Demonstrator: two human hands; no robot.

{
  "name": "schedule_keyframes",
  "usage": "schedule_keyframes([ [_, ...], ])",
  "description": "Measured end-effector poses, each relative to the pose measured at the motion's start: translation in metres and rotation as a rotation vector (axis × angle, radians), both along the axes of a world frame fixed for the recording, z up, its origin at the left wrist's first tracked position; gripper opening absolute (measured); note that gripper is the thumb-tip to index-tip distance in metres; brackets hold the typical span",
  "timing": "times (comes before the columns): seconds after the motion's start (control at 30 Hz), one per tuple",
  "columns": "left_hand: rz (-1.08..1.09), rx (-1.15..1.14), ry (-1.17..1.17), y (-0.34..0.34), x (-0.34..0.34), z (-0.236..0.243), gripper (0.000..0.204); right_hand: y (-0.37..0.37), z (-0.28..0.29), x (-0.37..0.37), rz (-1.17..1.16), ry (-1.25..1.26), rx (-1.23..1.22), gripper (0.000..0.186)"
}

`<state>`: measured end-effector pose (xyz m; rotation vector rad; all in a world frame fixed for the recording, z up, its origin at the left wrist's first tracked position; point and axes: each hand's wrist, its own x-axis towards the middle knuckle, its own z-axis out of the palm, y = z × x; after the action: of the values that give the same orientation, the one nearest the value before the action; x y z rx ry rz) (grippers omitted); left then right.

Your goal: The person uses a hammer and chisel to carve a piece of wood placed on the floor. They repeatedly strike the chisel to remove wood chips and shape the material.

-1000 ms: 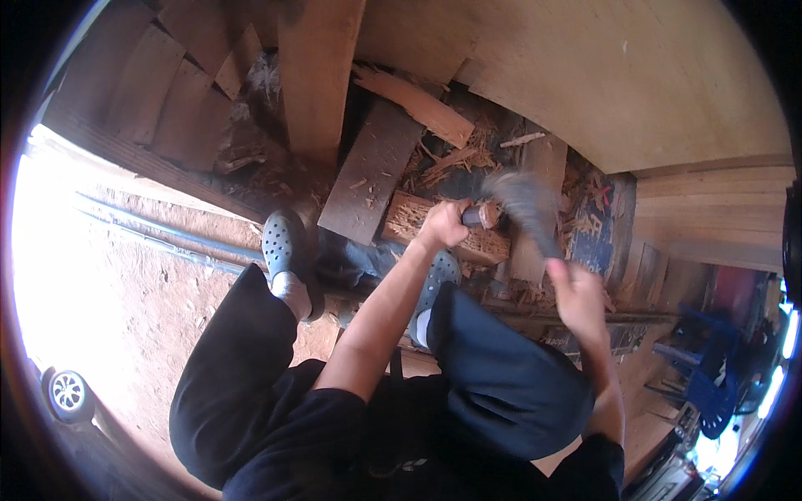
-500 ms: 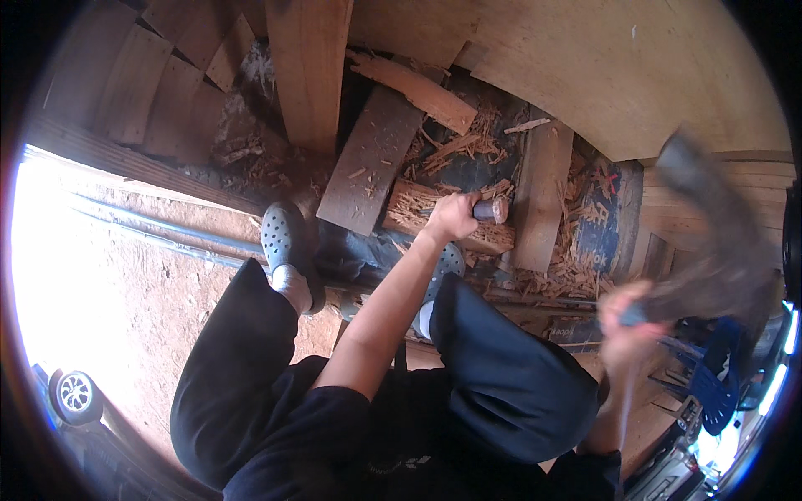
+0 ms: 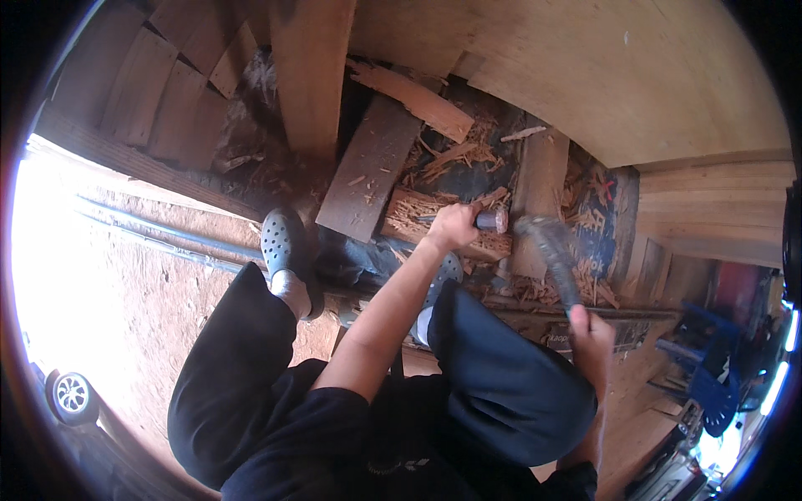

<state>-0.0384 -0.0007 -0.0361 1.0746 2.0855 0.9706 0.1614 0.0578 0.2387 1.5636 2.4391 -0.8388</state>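
My left hand (image 3: 453, 226) is closed round a chisel (image 3: 493, 220), whose flattened, worn butt end sticks out to the right. The chisel lies across a rough, splintered wooden block (image 3: 411, 212); its cutting end is partly hidden. To the right, my right hand (image 3: 591, 332) grips the handle of a dark hammer (image 3: 553, 247), blurred by motion. The hammer's head is a short gap to the right of the chisel's butt. My foot in a grey clog (image 3: 448, 267) is beside the block's near edge.
A dark plank (image 3: 372, 167) lies left of the block, and a pale board (image 3: 541, 179) stands to its right. Wood chips (image 3: 455, 159) are scattered around. A large plywood sheet (image 3: 601, 75) hangs over the far side. A blue chair (image 3: 710, 367) is at the right.
My right hand has swung the hammer down and to the left, from raised at the right to close by the chisel's butt. My left hand stays nearly in place on the chisel.
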Motion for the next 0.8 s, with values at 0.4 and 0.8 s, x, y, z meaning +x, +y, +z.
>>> schedule_keyframes([
  [0.4,-0.037,0.153,0.067,-0.005,-0.001,-0.002,0.043,0.026,-0.108,0.035,0.095,0.078,0.152,0.061],
  [0.8,-0.243,-0.129,0.466,-0.011,0.039,-0.020,0.072,0.002,-0.116,0.065,-0.237,0.014,-0.072,0.058],
])
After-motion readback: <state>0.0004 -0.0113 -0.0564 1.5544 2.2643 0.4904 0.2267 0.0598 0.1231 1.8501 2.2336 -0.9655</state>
